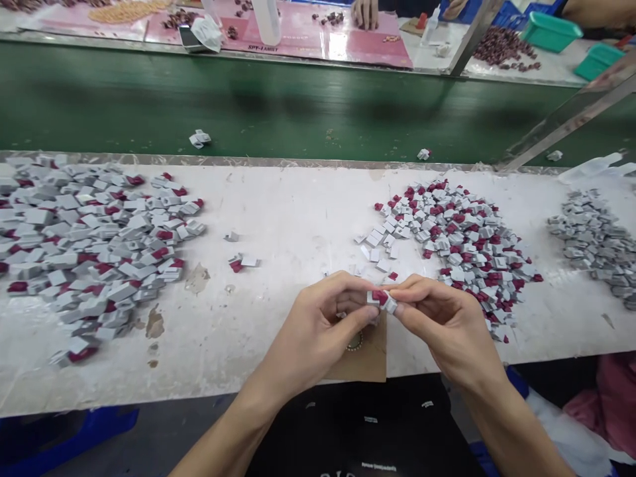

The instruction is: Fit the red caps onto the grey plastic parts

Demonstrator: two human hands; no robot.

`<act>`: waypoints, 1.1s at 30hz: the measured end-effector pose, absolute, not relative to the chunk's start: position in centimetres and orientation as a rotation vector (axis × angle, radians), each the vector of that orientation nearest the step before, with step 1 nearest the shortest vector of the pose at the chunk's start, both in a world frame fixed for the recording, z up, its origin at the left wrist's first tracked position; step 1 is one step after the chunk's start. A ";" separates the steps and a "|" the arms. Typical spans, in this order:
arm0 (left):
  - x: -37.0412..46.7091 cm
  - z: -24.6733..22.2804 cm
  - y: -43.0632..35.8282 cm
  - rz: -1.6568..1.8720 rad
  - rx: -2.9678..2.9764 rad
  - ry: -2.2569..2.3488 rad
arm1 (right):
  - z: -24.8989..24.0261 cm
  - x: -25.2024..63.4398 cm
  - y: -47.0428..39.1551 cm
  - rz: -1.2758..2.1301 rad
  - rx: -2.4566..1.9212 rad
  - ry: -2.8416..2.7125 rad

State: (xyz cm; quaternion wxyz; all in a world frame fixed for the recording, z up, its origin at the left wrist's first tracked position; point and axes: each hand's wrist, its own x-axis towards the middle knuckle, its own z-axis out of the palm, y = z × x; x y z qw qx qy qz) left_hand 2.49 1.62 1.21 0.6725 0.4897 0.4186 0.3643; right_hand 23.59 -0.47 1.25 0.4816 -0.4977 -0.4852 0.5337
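Between my two hands, over the near edge of the white table, is a small grey and dark red plastic piece [380, 297]. The thumb and fingers of my left hand [330, 318] pinch its left side. On its right, my right hand [440, 311] grips the pale grey end between thumb and forefinger. Beneath my left hand lies a brown card [375, 361] with a round beaded mark, partly covered. A heap of grey and dark red pieces [462, 232] spreads just beyond my right hand, with loose grey blocks [380, 238] at its left side.
A larger heap of grey and red pieces [94, 232] covers the table's left. Plain grey parts [596, 242] are piled at far right. Behind runs a green conveyor belt [298, 112] with a few stray pieces. Across it, another person's hand [365, 12] rests on a pink mat [318, 40].
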 end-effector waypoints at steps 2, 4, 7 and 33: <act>2.6 1.2 3.0 0.791 1.192 0.951 | 1.6 24.2 1.0 1.318 -1.262 -1.271; 2.9 1.2 5.7 0.743 1.356 0.988 | 1.9 25.0 3.6 1.295 -1.327 -1.420; 3.9 1.0 11.9 0.725 1.663 1.195 | 2.1 26.5 10.1 0.896 -1.530 -1.612; 5.3 0.3 16.7 0.989 1.398 0.964 | 2.2 23.7 13.3 0.500 -1.338 -1.825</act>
